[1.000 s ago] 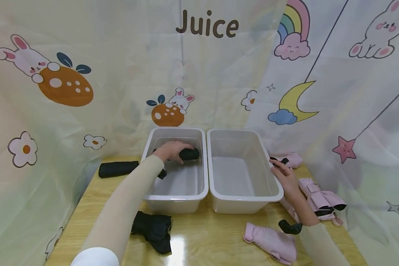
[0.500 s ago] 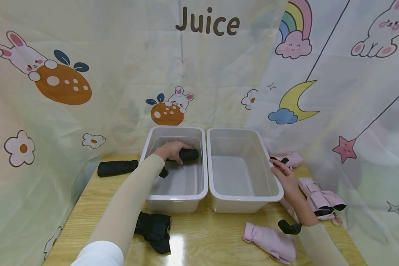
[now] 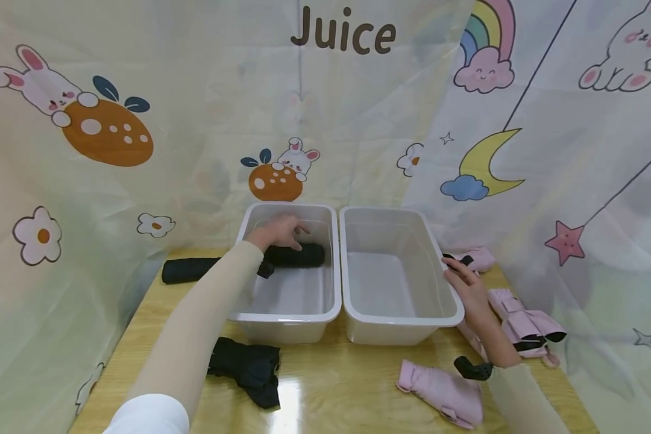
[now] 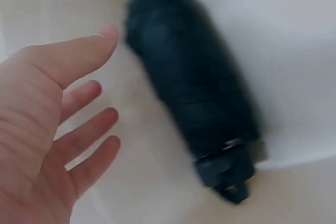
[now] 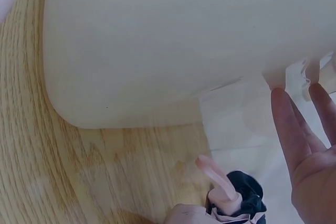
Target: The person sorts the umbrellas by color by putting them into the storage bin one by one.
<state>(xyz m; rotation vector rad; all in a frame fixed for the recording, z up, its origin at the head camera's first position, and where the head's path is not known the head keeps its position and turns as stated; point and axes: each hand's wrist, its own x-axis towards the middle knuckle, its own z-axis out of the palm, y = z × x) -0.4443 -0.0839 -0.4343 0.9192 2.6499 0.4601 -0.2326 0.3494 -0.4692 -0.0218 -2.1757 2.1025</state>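
A folded black umbrella lies on the floor of the left white bin, towards its back. Above it hovers my left hand, holding nothing. In the left wrist view, the thumb and fingers of that hand are spread apart beside the blurred umbrella, with a gap between them. My right hand rests at the right side of the right white bin. Its fingers look straight in the right wrist view, their tips touching the bin's wall.
Outside the left bin lie another black umbrella and a loosely bundled black one in front. Folded pink umbrellas lie on the right: one near the front, others beyond my right wrist. A printed curtain hangs behind the table.
My left hand has let go of the black umbrella and lifted slightly away from it. The umbrella now lies flat in the left bin. My right hand stays at the right bin.
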